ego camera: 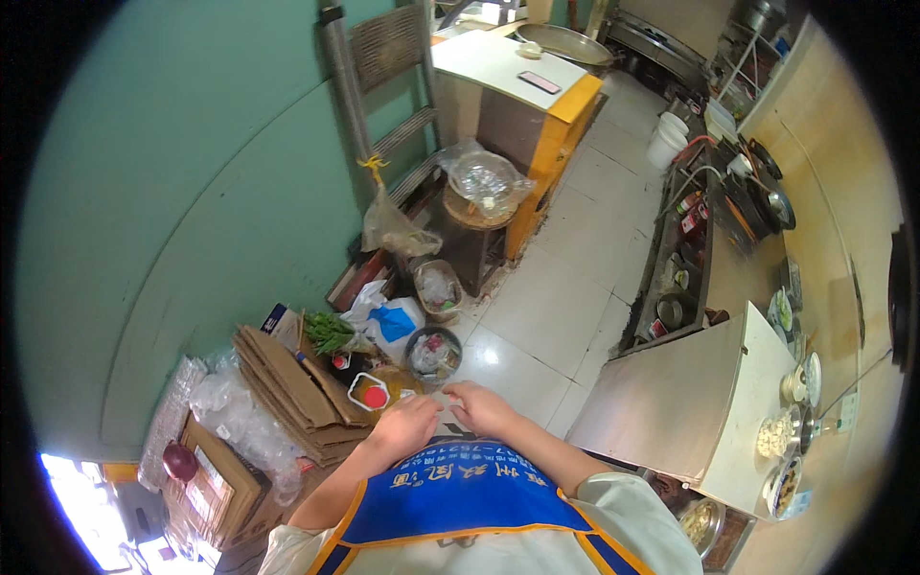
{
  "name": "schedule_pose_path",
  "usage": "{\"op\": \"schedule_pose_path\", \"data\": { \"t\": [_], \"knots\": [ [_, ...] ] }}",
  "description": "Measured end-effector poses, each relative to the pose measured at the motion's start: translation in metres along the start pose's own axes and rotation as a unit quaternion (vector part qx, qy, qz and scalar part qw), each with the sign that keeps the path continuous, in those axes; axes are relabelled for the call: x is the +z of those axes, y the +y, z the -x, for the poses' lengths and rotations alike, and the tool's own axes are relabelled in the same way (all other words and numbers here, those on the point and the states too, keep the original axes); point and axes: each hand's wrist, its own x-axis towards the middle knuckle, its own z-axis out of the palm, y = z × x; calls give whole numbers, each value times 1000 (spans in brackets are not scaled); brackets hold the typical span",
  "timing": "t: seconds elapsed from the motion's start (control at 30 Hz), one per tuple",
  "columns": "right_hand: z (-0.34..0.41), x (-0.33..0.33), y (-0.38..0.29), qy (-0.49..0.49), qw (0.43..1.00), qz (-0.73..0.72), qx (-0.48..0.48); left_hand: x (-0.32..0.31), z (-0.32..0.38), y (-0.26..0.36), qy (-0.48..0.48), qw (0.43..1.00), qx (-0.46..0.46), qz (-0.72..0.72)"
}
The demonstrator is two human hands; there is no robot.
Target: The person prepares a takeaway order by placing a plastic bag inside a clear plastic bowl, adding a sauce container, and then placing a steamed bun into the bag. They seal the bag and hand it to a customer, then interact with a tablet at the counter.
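Observation:
My left hand [413,425] and my right hand [476,408] are held close together in front of my waist, at the top edge of a blue apron [460,496] with orange trim. The fingers of both hands curl inward, and whether they pinch something small between them cannot be told. Just beyond my left hand stands a large oil jug [375,397] with a red cap and white handle. A round bin [433,354] with a plastic liner stands on the floor past my hands.
Flattened cardboard [302,392], leafy greens [329,333] and a red onion [180,461] lie at left. A stool [478,215] holds a plastic-covered bowl. Tiled floor [546,309] runs ahead beside a white-topped counter [503,65]. At right, a cabinet [668,395] bears bowls of food.

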Motion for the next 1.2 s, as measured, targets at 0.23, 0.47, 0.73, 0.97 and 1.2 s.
{"op": "schedule_pose_path", "data": {
  "t": [0.23, 0.47, 0.73, 0.97, 1.2],
  "knots": [
    [79, -117, 69, 76, 990, 4, 122, 56, -134, 74, -136, 991, 15, -5],
    [118, -172, 139, 204, 964, -28, 170, 104, -249, 104, -241, 965, 98, -29],
    [109, -242, 210, 258, 934, -49, 242, 149, -382, 102, -310, 940, 140, 17],
    [13, -369, 247, 231, 931, -26, 282, 116, -540, 78, -294, 945, 146, -13],
    [-52, -468, 294, 266, 933, 28, 242, 108, -678, 56, -305, 932, 196, -18]
  ]
}}
